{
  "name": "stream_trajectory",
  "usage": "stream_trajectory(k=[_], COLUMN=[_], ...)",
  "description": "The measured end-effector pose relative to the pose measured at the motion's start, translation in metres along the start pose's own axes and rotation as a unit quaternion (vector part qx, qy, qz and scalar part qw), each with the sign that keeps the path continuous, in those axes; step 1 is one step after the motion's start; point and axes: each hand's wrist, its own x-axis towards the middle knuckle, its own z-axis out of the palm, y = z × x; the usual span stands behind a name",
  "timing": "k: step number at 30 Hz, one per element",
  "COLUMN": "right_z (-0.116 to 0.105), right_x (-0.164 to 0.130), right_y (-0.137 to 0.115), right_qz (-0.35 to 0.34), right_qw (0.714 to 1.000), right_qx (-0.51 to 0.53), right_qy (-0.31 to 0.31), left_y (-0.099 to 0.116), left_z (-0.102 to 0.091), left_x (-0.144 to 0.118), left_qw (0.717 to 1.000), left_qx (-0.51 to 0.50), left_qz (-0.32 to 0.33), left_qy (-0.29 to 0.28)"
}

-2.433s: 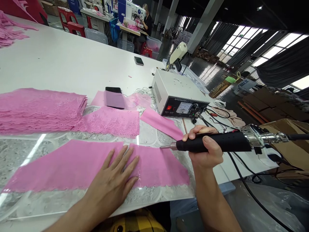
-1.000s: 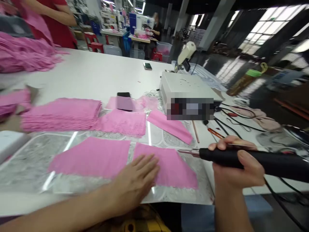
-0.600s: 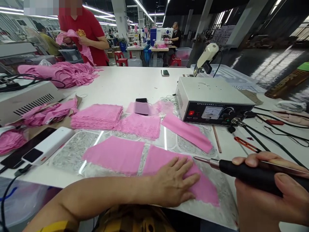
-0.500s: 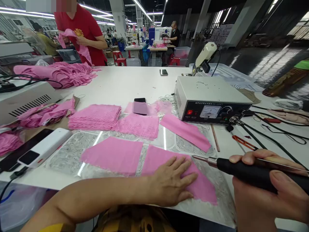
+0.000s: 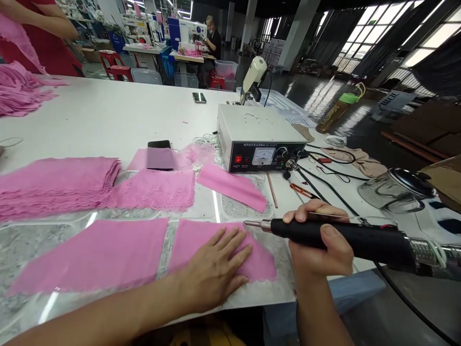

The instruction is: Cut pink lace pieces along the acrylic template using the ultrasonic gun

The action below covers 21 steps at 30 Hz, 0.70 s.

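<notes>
My left hand (image 5: 216, 269) lies flat, fingers stretched, on a pink fabric piece (image 5: 185, 240) with a slanted right end. Gripped in my right hand (image 5: 320, 245) is a black ultrasonic handpiece (image 5: 291, 229) with a slim metal tip. That tip points left and is at the upper edge of the fabric, near my left fingertips; whether it touches the cloth I cannot tell. To the left, across a narrow gap, a second pink fabric piece (image 5: 108, 254) lies flat. Under both pieces is a clear-covered, speckled surface (image 5: 36, 235).
Behind lie a pink fabric stack (image 5: 57, 182), a lace-edged piece (image 5: 154, 190), a pink strip (image 5: 234, 185) and a dark phone (image 5: 159, 154). A control box (image 5: 266, 139) with cables stands at back right, near an orange cutter (image 5: 303, 191) and a glass jar (image 5: 391, 192). A person in red (image 5: 54, 29) stands far left.
The view has swung right, so the table things appear further left. My left hand stays flat on the fabric. My right hand still grips the handpiece, its tip now nearer the fabric's upper edge.
</notes>
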Motion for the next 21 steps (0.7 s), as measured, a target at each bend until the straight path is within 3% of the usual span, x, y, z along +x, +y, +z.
stream_trajectory(k=[21], right_z=[0.0023], right_x=[-0.0055], right_y=[0.0021], right_qz=[0.000], right_qw=[0.999], right_qx=[-0.021], right_qy=[-0.040], left_y=[0.0015], left_z=[-0.0008], left_x=[0.0003], left_qw=[1.000], left_qx=[0.000], left_qz=[-0.007], left_qy=[-0.007])
